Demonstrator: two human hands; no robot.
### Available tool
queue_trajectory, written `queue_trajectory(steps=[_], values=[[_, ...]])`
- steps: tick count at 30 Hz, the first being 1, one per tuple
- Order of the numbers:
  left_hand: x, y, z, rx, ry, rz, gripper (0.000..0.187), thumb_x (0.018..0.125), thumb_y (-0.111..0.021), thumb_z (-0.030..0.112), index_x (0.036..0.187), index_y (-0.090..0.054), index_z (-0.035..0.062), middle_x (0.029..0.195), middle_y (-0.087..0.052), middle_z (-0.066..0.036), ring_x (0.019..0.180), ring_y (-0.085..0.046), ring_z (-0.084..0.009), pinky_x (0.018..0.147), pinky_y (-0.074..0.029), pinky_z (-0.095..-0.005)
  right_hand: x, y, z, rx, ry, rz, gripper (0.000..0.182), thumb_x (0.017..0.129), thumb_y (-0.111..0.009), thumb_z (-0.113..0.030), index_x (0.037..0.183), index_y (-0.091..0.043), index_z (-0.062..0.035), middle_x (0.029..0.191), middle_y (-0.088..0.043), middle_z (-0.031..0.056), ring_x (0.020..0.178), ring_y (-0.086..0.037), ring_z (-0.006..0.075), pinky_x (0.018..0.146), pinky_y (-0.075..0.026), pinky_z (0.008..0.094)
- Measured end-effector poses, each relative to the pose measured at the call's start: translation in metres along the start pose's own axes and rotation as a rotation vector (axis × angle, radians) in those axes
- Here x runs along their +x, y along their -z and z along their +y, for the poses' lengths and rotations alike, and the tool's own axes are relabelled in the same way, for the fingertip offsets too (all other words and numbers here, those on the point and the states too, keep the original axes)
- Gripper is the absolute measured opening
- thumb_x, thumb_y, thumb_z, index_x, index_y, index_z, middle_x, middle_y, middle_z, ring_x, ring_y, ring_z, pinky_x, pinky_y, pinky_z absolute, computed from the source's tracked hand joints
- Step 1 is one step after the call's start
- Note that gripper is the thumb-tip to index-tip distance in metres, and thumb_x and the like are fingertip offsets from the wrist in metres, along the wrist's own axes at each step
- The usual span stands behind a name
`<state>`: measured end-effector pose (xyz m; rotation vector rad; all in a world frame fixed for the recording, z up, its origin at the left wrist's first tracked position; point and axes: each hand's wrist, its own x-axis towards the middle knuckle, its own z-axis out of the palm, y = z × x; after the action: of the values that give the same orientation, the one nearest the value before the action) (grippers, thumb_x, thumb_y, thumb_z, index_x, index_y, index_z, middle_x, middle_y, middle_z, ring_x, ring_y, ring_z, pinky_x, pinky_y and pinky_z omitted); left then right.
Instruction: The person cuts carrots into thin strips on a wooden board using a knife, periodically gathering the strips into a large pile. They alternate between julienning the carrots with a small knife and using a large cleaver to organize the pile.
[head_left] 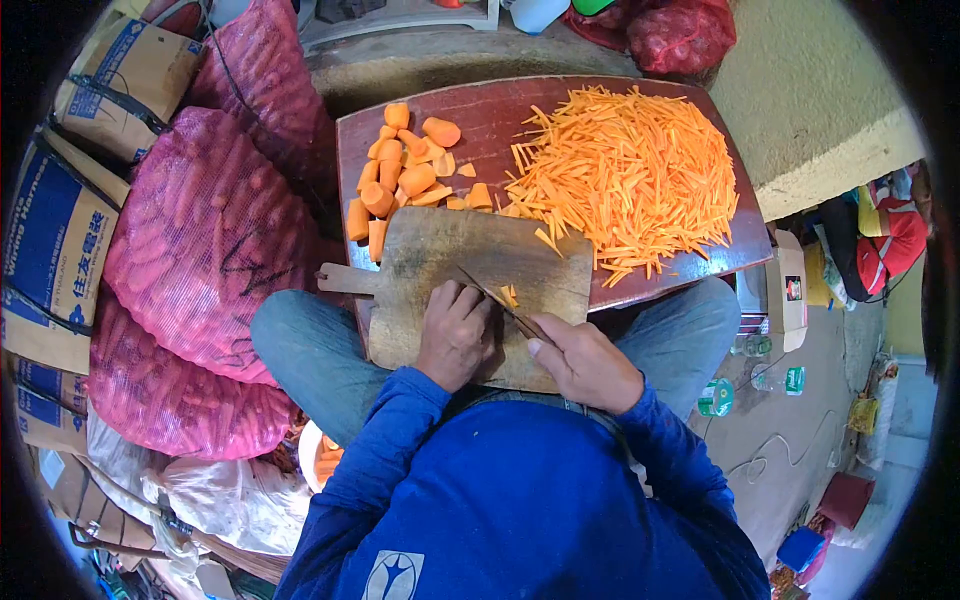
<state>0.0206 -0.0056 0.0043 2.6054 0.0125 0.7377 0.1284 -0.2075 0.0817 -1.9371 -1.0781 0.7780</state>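
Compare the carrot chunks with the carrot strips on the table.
The carrot chunks are thick, stubby pieces; the carrot strips are thin, long sticks. The chunks form a small cluster at the left of the table; the strips spread in a far bigger heap at the right. Both are orange and lie beyond the cutting board.

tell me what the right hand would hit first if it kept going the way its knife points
Likely the small carrot piece on the cutting board, pinned under the left hand; the right hand aims the knife there.
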Motion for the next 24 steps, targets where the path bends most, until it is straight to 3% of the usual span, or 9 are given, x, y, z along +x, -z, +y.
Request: queue_trajectory(steps=[6,8,13,18,21,24], values=[[0.0,0.004,0.003,-0.042,0.044,0.028,0.023,0.074,-0.077,0.005,0.096,-0.073,0.0018,0.095,-0.063,-0.011,0.093,-0.057,-0.0334,0.083,-0.048,-0.0444,0.003,0.008,-0.003,0.118,-0.051,0.022,0.033,0.108,-0.06,-0.022,0.131,-0.064,0.0009,0.086,-0.066,0.0293,0.076,-0.069,0.0445,0.071,-0.054,0.0478],[-0.002,0.004,0.002,-0.043,0.055,0.051,0.023,0.074,-0.078,0.003,0.096,-0.072,0.0013,0.095,-0.063,-0.012,0.092,-0.057,-0.0333,0.082,-0.048,-0.0443,-0.003,0.008,0.003,0.187,-0.063,0.12,0.034,0.108,-0.061,-0.022,0.133,-0.064,0.0015,0.085,-0.065,0.0273,0.074,-0.067,0.0388,0.072,-0.054,0.0442],[-0.004,0.0,-0.002,-0.228,0.246,0.182,0.013,0.075,-0.078,-0.002,0.085,-0.071,0.0031,0.086,-0.061,-0.012,0.085,-0.059,-0.0334,0.079,-0.047,-0.043,-0.018,0.007,-0.004,0.159,-0.089,0.036,0.035,0.108,-0.061,-0.021,0.133,-0.064,0.002,0.086,-0.063,0.028,0.073,-0.066,0.0381,0.073,-0.054,0.0433],[-0.003,-0.002,-0.005,-0.269,0.223,0.229,0.012,0.074,-0.078,-0.001,0.082,-0.07,0.005,0.083,-0.059,-0.011,0.084,-0.058,-0.0332,0.076,-0.046,-0.044,-0.014,0.008,0.007,0.133,-0.069,0.008,0.034,0.108,-0.061,-0.02,0.132,-0.064,0.0025,0.085,-0.063,0.0276,0.073,-0.066,0.0369,0.073,-0.054,0.0435],[-0.005,-0.006,-0.007,-0.179,0.165,0.179,0.013,0.074,-0.079,0.001,0.082,-0.07,0.006,0.083,-0.057,-0.01,0.084,-0.057,-0.0327,0.075,-0.044,-0.0446,-0.002,0.027,0.03,0.09,-0.037,0.061,0.034,0.109,-0.06,-0.02,0.134,-0.065,0.0024,0.084,-0.067,0.0238,0.073,-0.067,0.0331,0.074,-0.055,0.0438],[-0.004,-0.006,-0.007,-0.116,0.141,0.147,0.014,0.075,-0.079,0.003,0.083,-0.069,0.0068,0.084,-0.055,-0.009,0.086,-0.055,-0.0323,0.076,-0.043,-0.0449,0.01,0.053,0.041,0.221,-0.209,0.127,0.036,0.11,-0.06,-0.021,0.137,-0.066,0.002,0.078,-0.064,0.0066,0.071,-0.061,0.0182,0.069,-0.052,0.0351]])
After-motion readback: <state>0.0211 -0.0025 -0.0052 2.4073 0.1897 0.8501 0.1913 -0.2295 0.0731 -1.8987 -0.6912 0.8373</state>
